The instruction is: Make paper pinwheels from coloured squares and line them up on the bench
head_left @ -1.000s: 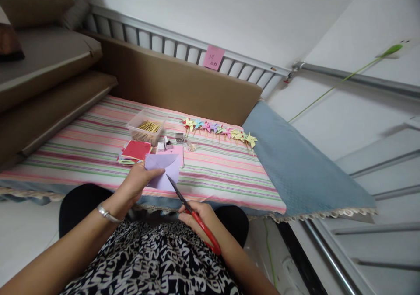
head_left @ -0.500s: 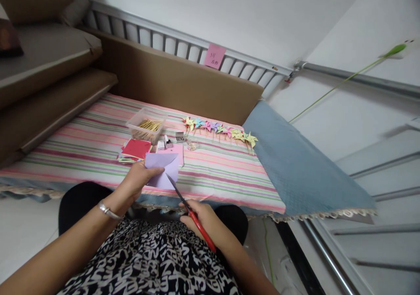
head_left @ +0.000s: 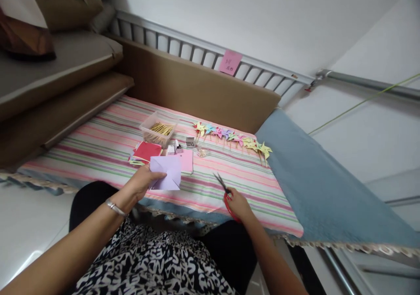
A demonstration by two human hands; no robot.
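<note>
Left hand (head_left: 143,182) pinches the lavender paper square (head_left: 172,172), best held flat; right hand (head_left: 239,204) grips red-handled scissors (head_left: 226,192), well apart.

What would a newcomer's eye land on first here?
Probably the row of pastel pinwheels, lying toward the far right of the striped cloth. Nearer, the purple paper stands out in the left hand, with red-handled scissors in the right hand.

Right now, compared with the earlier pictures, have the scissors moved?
Yes. Against the row of paper pinwheels, the red-handled scissors moved right and closer to it.
</note>
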